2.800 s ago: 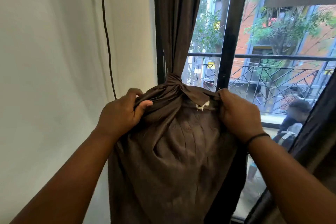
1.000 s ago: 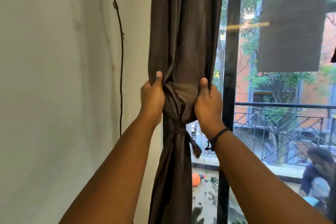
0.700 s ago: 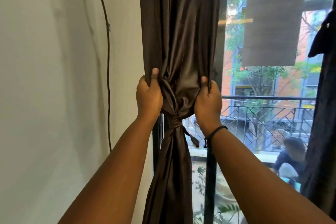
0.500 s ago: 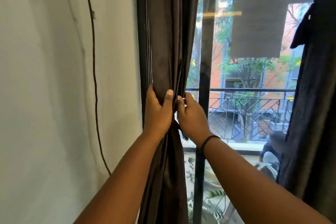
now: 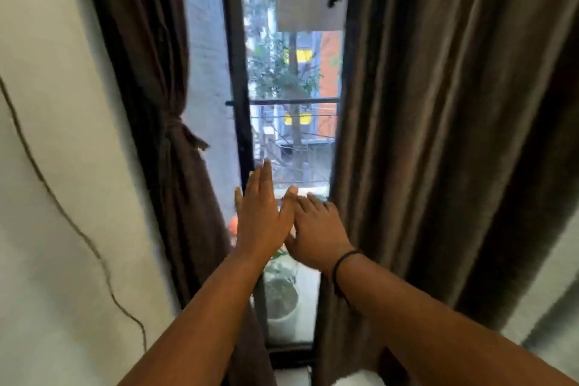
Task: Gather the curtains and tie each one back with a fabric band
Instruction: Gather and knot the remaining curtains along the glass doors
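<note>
Both hands were held out in the gap between two dark brown curtains, side by side and touching at the thumb edges. The left hand (image 5: 261, 216) was spread flat with its fingers (image 5: 266, 172) extended upward, and nothing was gripped by it. The right hand (image 5: 316, 229) was held loosely, its fingers partly curled forward toward the inner edge of the curtain beside it; whether that edge was touched could not be told, but no fabric was seen to be grasped.

To the left of the left hand, and apart from it, the left curtain (image 5: 156, 72) was seen gathered into a narrow bundle and cinched by a fabric band (image 5: 175, 128) of the same brown cloth, the knot sitting above the level of the hands with a short tail (image 5: 195, 141) sticking out to the right. Just to the right of the right hand, the right curtain (image 5: 438, 135) hung loose and wide in long folds, with no band around it. A black wristband (image 5: 343, 263) was worn on the right wrist. Beyond the hands, the black window frame (image 5: 238, 72) was visible.
</note>
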